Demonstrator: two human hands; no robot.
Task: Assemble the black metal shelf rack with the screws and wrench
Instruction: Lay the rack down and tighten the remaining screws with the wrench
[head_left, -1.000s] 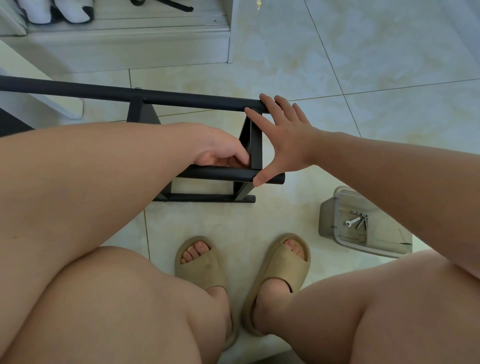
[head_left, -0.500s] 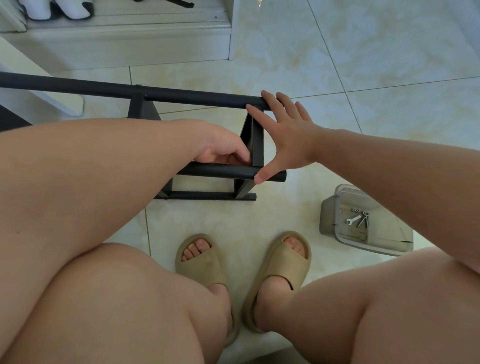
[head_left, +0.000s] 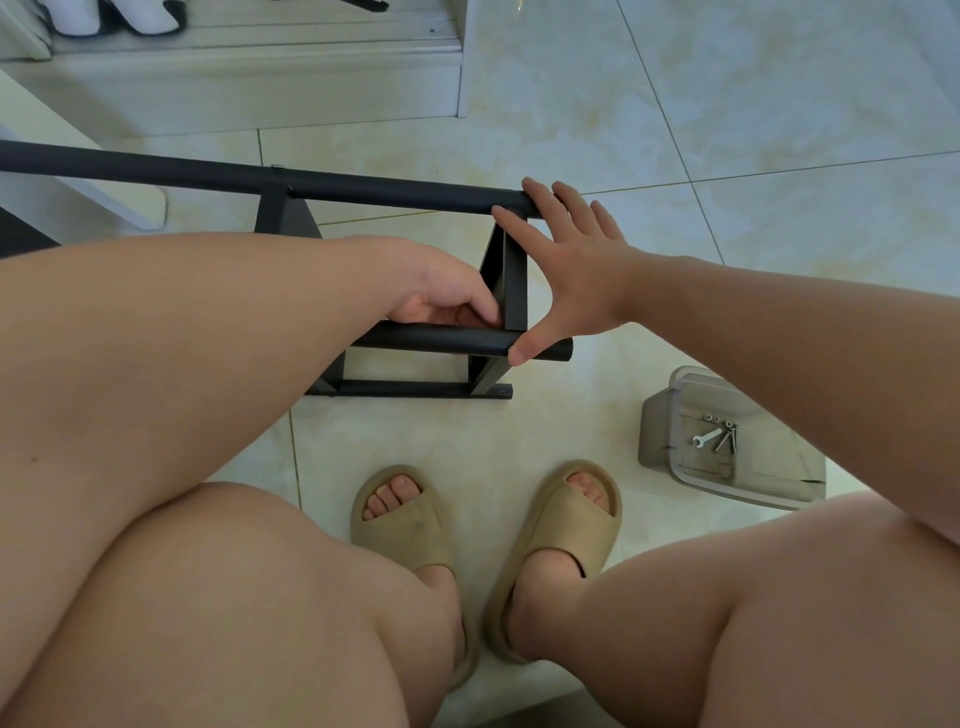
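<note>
The black metal rack (head_left: 363, 184) lies on the tiled floor in front of my knees. Its upper tube, lower tube (head_left: 441, 338) and end bracket (head_left: 514, 280) are joined. My right hand (head_left: 576, 270) spans the rack's right end with its fingers spread. The fingertips rest on the end of the upper tube and the thumb presses the end of the lower tube. My left hand (head_left: 441, 291) is curled against the inner side of the end bracket, just above the lower tube. Whatever its fingertips hold is hidden. A small wrench (head_left: 706, 436) and a few screws (head_left: 727, 436) lie in a clear plastic box (head_left: 660, 415).
The plastic box stands on the floor at the right, partly behind my right forearm. My feet in tan slippers (head_left: 400, 519) are just below the rack. A white cabinet base (head_left: 260, 88) runs along the back, and a white panel edge (head_left: 104, 197) passes under the rack's left part.
</note>
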